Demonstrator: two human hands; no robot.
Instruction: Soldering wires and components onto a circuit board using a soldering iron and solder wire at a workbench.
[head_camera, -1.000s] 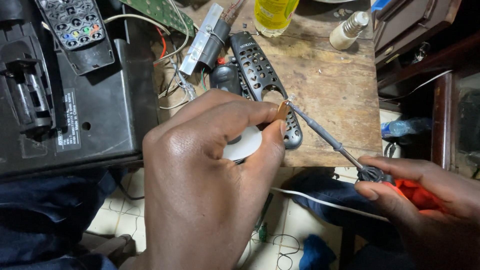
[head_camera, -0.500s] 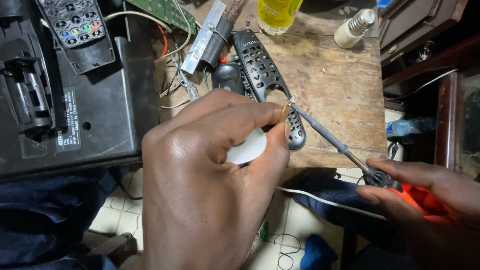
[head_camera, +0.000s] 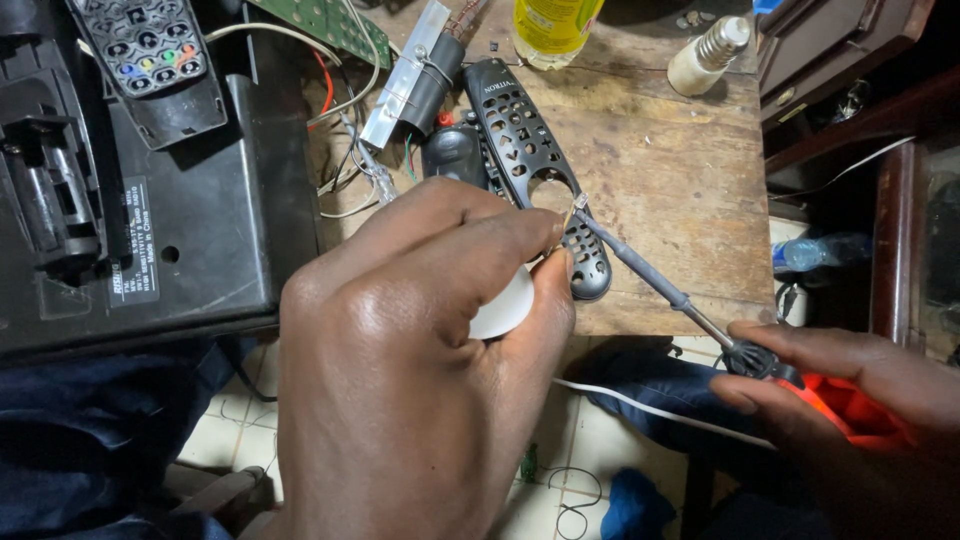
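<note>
My left hand (head_camera: 400, 370) fills the middle of the view, fingers closed around a small white round part (head_camera: 503, 305), with a thin wire end (head_camera: 570, 212) pinched at the fingertips. My right hand (head_camera: 850, 390) at the lower right grips the red handle of a soldering iron (head_camera: 650, 280). Its metal tip touches the wire end at my left fingertips. Both hands hover over the front edge of a worn wooden table (head_camera: 660, 170).
A black remote-control front shell (head_camera: 535, 165) with button holes lies on the table. A black device case (head_camera: 170, 220) and a remote keypad (head_camera: 150, 55) sit at left. A green circuit board (head_camera: 325, 20), a yellow bottle (head_camera: 555, 25) and a small white bottle (head_camera: 705, 55) lie behind.
The hands have stayed nearly still. The iron's tip remains at the wire end, with only a slight shift of the view.
</note>
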